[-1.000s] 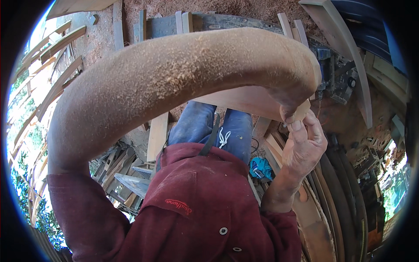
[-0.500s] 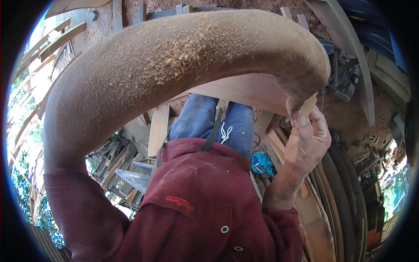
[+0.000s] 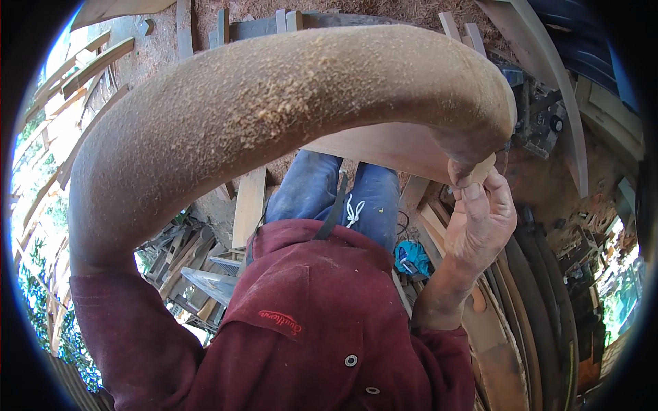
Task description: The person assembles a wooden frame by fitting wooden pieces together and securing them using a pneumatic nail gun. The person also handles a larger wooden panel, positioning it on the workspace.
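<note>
My left forearm, dusted with sawdust, sweeps across the upper view, and my left hand (image 3: 473,147) bends down at its right end. A small, flat, tan piece (image 3: 483,168) is pinched between the visible fingertip of that hand and my right hand (image 3: 480,216). The right thumb and fingers close on its lower edge from below. I cannot tell whether it is sandpaper or thin wood. Most of the left fingers are hidden behind the back of that hand. Just beyond the hands, partly covered by the left forearm, is a smooth reddish-brown board (image 3: 394,145).
Long curved planks (image 3: 528,301) lie stacked at the right. A blue-green bag or cloth (image 3: 411,257) is beside my legs. Wood offcuts (image 3: 185,253) are heaped at the left, near a pale upright plank (image 3: 249,209). Dark machinery (image 3: 545,127) stands at the far right.
My left forearm has dropped slightly in view. Both hands have barely shifted and keep the small tan piece between them.
</note>
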